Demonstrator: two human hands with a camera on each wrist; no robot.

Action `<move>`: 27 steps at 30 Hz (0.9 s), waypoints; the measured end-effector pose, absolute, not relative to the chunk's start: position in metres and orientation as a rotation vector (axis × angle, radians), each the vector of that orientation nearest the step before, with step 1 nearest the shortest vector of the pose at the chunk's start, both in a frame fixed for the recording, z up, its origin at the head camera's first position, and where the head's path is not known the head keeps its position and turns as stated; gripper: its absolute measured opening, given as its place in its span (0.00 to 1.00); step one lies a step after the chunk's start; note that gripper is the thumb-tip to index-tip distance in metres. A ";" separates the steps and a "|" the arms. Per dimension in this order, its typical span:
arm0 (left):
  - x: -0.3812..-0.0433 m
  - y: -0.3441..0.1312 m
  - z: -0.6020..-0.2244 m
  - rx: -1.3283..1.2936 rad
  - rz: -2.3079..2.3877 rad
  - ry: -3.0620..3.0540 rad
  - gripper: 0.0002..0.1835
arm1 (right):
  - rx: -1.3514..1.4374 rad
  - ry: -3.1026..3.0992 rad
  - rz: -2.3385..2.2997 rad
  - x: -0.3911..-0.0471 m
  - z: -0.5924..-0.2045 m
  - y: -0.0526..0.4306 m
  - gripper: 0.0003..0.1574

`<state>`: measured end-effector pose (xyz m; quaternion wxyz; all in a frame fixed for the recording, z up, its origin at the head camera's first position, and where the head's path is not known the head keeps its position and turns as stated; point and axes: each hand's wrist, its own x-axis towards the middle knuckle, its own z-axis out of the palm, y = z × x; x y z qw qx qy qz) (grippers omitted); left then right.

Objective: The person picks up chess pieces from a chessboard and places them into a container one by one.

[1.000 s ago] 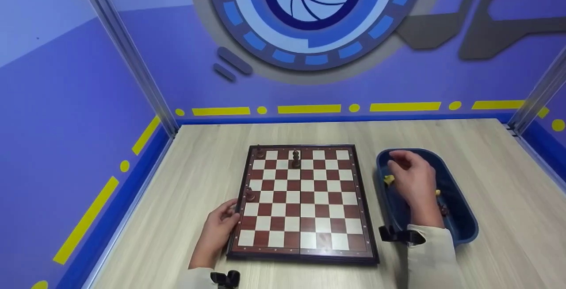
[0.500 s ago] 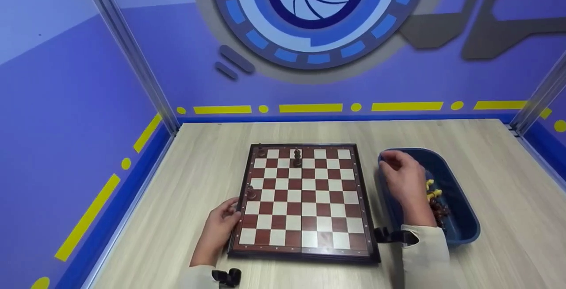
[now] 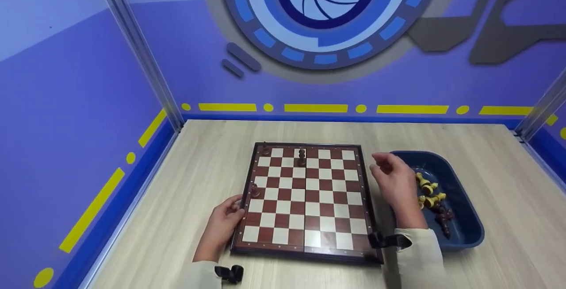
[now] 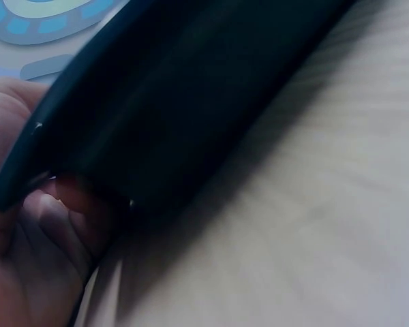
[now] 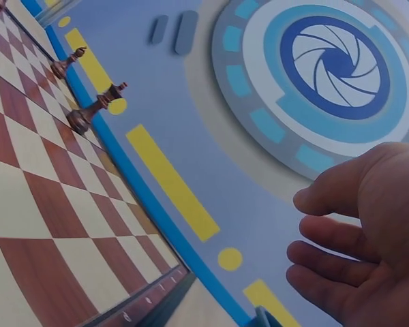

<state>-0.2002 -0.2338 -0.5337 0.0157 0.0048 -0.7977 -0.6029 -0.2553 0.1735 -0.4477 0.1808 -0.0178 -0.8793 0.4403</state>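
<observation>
My right hand (image 3: 396, 186) has moved off tray (image 3: 464, 211) toward board (image 3: 311, 196); fingers loosely bent, thumb apart, no piece visible: nothing carried across, I judge. Left hand (image 3: 222, 221) grips board's left edge. Dark pieces (image 3: 301, 161) stand on board, yellow pieces (image 3: 435, 200) lie in tray.

Table: pale wood-grain tabletop (image 3: 208, 160).
Back wall: blue-purple printed panel (image 3: 309, 92) behind the table's far edge.
Emblem: large round blue-and-white aperture design (image 3: 328, 20), above the table's far edge.
Yellow row: flat yellow bars and dots (image 3: 315, 108), just above that edge.
Left wall: blue-purple panel (image 3: 66, 116) beside the table's left edge.
Posts: silver metal upright (image 3: 138, 45) at the table's far-left corner, matching silver upright (image 3: 546, 107) at its far-right.
</observation>
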 end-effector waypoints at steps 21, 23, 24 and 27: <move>-0.202 -0.234 -0.533 0.007 -1.925 -2.460 0.25 | 0.071 -2.464 1.320 -0.280 -0.437 0.131 0.22; -0.202 -0.234 -0.533 -0.003 -1.919 -2.467 0.25 | 0.077 -2.486 1.321 -0.282 -0.436 0.127 0.23; -0.202 -0.234 -0.533 -0.008 -1.910 -2.473 0.25 | 0.080 -2.496 1.322 -0.284 -0.435 0.125 0.23; -0.202 -0.235 -0.533 -0.031 -1.890 -2.480 0.25 | 0.099 -2.508 1.325 -0.288 -0.434 0.118 0.24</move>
